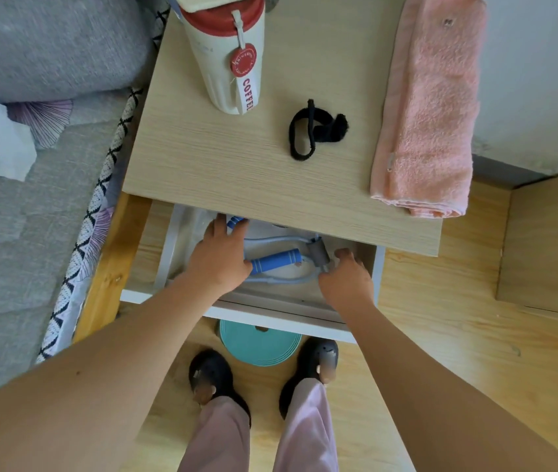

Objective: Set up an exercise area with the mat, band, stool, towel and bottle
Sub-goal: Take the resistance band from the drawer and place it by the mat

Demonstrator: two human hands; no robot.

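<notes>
A resistance band [279, 258] with blue foam handles and pale blue tubing lies in the open drawer [270, 316] of a light wood nightstand [236, 158]. My left hand [221, 258] rests over one blue handle, fingers spread towards the second handle at the drawer's back. My right hand [347, 277] pinches the tubing near its grey joint. On the nightstand top stand a white bottle [226, 52] with a red lid and a folded pink towel [430, 107]. A teal round collapsed stool [260, 344] lies on the floor between my feet.
A black hair tie [315, 131] lies on the nightstand between bottle and towel. A bed with grey bedding [32, 199] borders the left. Wooden floor [441, 335] spreads to the right, with a wood panel [549, 250] at the far right. I wear black slippers.
</notes>
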